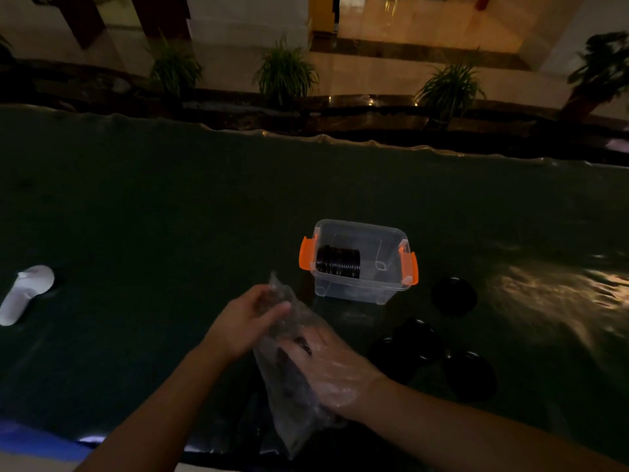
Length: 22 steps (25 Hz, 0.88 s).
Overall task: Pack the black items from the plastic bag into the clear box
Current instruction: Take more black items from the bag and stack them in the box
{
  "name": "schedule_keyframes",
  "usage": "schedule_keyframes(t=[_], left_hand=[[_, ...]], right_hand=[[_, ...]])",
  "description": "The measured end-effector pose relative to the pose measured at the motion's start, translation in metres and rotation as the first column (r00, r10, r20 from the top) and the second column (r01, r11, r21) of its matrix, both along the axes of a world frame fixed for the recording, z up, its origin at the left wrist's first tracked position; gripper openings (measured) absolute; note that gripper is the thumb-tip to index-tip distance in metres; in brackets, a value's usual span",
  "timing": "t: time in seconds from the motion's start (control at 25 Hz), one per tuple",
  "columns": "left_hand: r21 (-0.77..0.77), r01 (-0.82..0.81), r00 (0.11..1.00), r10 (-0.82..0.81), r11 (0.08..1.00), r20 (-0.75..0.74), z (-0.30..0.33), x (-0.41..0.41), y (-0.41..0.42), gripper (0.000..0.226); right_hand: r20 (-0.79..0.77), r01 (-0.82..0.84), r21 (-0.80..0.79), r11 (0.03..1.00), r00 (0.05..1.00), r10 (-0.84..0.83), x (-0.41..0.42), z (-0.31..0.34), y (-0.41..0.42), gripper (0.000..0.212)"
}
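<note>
Stack of black round discs [337, 266] already in clear plastic box [357, 264]; left hand [246, 321] grips crinkled plastic bag [289, 369], right hand [326, 366] inside, grasp unclear; more remain.

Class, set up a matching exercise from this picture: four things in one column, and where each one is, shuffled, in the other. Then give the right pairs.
Things
1. stack of black discs
2. right hand
3. white object
4. loose black discs

Places
A. far left on the table
B. inside the plastic bag
C. on the table, right of the clear box
D. inside the clear box

Pairs: 1-D, 2-B, 3-A, 4-C
</note>
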<state>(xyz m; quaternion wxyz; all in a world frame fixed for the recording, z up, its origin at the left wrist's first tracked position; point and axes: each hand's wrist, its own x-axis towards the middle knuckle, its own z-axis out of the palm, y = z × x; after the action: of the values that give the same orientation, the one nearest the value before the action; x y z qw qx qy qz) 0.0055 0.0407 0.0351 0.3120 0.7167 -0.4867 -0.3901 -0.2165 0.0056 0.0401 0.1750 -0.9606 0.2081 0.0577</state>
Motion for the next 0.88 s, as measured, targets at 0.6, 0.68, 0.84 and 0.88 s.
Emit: schedule_keyframes(t=[0.6, 0.68, 0.84, 0.88], left_hand=[[0.055, -0.133, 0.543, 0.026, 0.99, 0.839, 0.001, 0.082, -0.023, 0.043], [0.148, -0.183, 0.588, -0.012, 0.972, 0.809, -0.006, 0.092, -0.019, 0.034], [0.186, -0.292, 0.695, 0.075, 0.938, 0.715, -0.007, 0.082, -0.012, 0.068], [0.085, -0.268, 0.674, 0.124, 0.96, 0.728, -0.001, 0.075, -0.011, 0.076]], right_hand=[[0.129, -0.184, -0.121, 0.975, 0.971, 0.2, -0.038, 0.0, 0.021, 0.077], [0.112, -0.149, -0.109, 0.983, 0.981, 0.161, -0.047, 0.008, 0.009, 0.078], [0.059, -0.076, -0.061, 0.995, 0.995, 0.08, -0.059, 0.033, -0.027, 0.083], [0.061, -0.055, -0.056, 0.997, 0.996, 0.058, -0.062, 0.041, -0.037, 0.086]])
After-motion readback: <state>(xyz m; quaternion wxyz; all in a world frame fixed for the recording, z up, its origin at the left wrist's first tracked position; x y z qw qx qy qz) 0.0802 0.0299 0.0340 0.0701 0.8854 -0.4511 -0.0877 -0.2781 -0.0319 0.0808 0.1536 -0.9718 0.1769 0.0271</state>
